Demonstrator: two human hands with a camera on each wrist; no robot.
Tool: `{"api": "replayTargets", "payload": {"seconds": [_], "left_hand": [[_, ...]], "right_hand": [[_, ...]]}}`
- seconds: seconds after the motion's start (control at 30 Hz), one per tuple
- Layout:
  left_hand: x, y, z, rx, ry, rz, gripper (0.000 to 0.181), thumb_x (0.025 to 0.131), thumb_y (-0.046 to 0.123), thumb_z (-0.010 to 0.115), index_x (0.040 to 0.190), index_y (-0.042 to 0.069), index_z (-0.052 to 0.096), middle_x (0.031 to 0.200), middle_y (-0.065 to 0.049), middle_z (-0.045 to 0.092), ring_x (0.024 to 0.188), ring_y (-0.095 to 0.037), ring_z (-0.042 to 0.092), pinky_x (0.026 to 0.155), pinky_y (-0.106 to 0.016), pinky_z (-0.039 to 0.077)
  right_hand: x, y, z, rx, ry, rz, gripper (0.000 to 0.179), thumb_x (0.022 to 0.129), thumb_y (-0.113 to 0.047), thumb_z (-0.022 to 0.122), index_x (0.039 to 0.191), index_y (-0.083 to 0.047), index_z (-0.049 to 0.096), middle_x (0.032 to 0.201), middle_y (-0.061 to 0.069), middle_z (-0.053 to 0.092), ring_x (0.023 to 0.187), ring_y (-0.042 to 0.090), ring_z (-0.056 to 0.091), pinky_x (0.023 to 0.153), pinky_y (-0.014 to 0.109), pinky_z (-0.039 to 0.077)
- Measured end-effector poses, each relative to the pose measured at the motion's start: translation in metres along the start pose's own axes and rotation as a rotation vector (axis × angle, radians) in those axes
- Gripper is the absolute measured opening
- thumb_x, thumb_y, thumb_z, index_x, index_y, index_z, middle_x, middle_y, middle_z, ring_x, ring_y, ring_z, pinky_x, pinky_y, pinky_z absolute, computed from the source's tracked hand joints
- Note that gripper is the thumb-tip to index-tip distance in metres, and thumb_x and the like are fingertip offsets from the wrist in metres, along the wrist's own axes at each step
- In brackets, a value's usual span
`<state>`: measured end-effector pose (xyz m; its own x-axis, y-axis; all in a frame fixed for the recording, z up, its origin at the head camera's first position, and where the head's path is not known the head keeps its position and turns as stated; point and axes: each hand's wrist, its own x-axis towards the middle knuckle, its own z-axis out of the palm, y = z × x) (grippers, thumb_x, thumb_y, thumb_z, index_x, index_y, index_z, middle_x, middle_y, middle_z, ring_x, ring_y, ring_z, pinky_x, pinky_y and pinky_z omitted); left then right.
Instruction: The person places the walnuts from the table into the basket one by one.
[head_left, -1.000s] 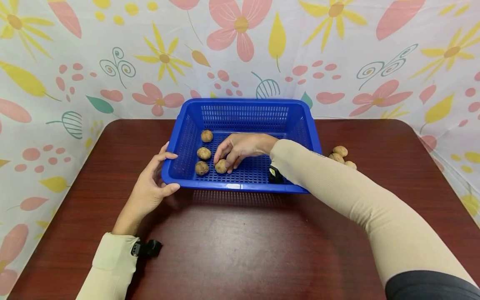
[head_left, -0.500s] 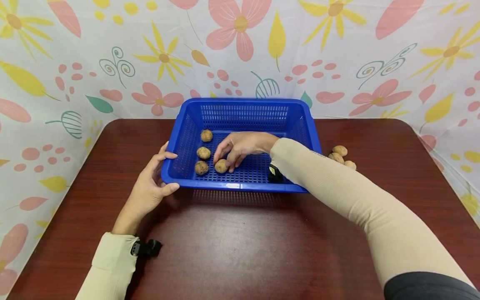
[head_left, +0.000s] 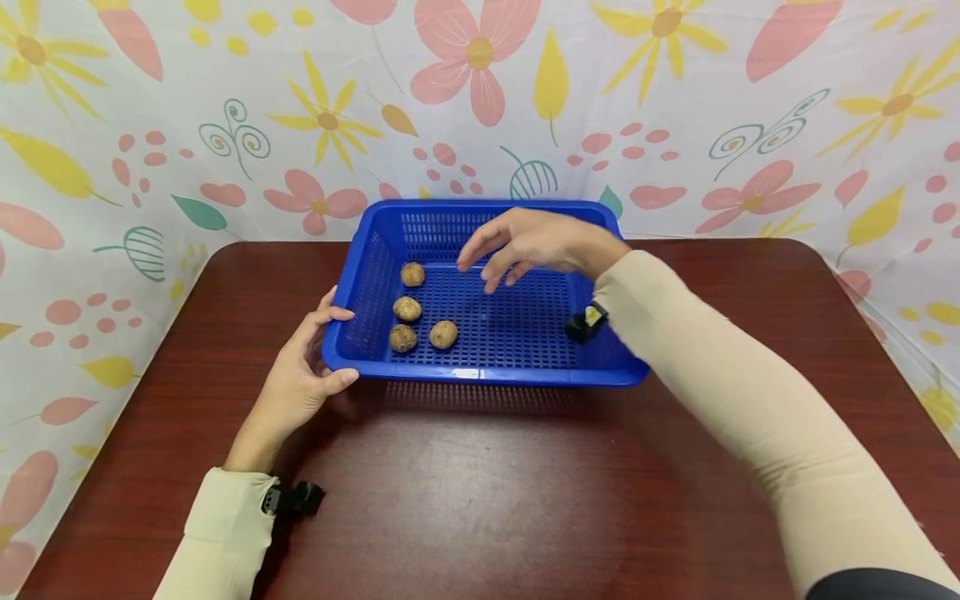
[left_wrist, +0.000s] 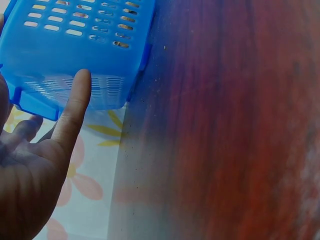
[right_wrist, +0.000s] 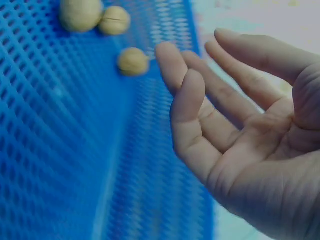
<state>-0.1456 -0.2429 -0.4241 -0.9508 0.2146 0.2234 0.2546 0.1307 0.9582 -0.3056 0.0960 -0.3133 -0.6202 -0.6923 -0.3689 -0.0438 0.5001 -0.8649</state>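
Observation:
A blue plastic basket (head_left: 480, 373) with slotted walls stands on the table. My left hand (head_left: 294, 375) holds its left end, fingertips over the rim and thumb at the near corner. Inside, three walnuts form a column along the left: a far one (head_left: 412, 274), a middle one (head_left: 407, 308) and a near one (head_left: 402, 338). Another walnut (head_left: 443, 334) lies just right of the near one. Above the basket's far half hovers my right hand (head_left: 536, 243), fingers loosely bent with nothing between them. In the right wrist view its fingers are apart from the walnuts (right_wrist: 133, 61).
The dark red-brown wooden table (head_left: 480, 483) extends in front of the basket and to both sides. A flower-printed cloth (head_left: 480, 100) hangs right behind it. My right forearm (head_left: 720, 400) crosses the basket's right end and covers part of the table there.
My right hand has let go of the fourth walnut, risen and moved back and to the right. That walnut stays put. Walnuts outside on the right are now hidden by the forearm.

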Motion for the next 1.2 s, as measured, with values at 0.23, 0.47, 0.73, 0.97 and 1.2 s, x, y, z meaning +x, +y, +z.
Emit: {"api": "replayTargets", "payload": {"seconds": [0.23,0.47,0.73,0.97,1.2], "left_hand": [[0.000,0.000,0.001,-0.001,-0.005,0.006,0.065,0.088,-0.008,0.076,0.145,0.003,0.047,0.177,-0.001,0.017,0.138,-0.017,0.046,0.090,-0.020,0.058],[0.000,-0.001,0.000,-0.013,-0.001,0.010,0.064,0.088,-0.008,0.076,0.145,0.004,0.048,0.176,-0.001,0.017,0.140,-0.019,0.044,0.092,-0.019,0.057],[0.000,0.000,0.002,-0.005,-0.005,0.008,0.064,0.089,-0.007,0.076,0.145,0.004,0.048,0.176,-0.001,0.017,0.139,-0.019,0.046,0.092,-0.019,0.057],[0.000,-0.001,0.003,-0.003,-0.006,0.010,0.064,0.089,-0.008,0.076,0.145,0.004,0.048,0.176,-0.002,0.017,0.137,-0.015,0.047,0.091,-0.019,0.057],[0.000,-0.002,0.002,-0.023,-0.006,0.016,0.064,0.089,-0.008,0.076,0.145,0.002,0.047,0.176,-0.002,0.017,0.138,-0.016,0.046,0.091,-0.019,0.057]], "right_hand": [[-0.071,0.005,-0.027,-0.051,0.205,-0.039,0.033,0.100,-0.008,0.067,0.132,-0.005,0.069,0.131,0.005,0.072,0.098,0.023,0.076,0.078,0.032,0.059],[-0.134,0.038,-0.044,0.035,0.333,-0.068,0.030,0.102,-0.007,0.066,0.132,-0.007,0.069,0.126,-0.004,0.075,0.097,0.022,0.076,0.072,0.028,0.060],[-0.193,0.103,-0.043,0.120,0.447,-0.057,0.032,0.103,-0.003,0.063,0.134,-0.005,0.069,0.125,-0.006,0.076,0.094,0.018,0.076,0.075,0.030,0.061],[-0.233,0.167,-0.030,0.332,0.484,-0.104,0.040,0.103,0.010,0.054,0.134,-0.009,0.070,0.125,-0.001,0.077,0.093,0.019,0.078,0.070,0.027,0.061],[-0.256,0.211,-0.013,0.413,0.469,-0.109,0.044,0.103,0.012,0.049,0.137,-0.009,0.067,0.128,-0.004,0.075,0.096,0.020,0.078,0.077,0.028,0.062]]}}
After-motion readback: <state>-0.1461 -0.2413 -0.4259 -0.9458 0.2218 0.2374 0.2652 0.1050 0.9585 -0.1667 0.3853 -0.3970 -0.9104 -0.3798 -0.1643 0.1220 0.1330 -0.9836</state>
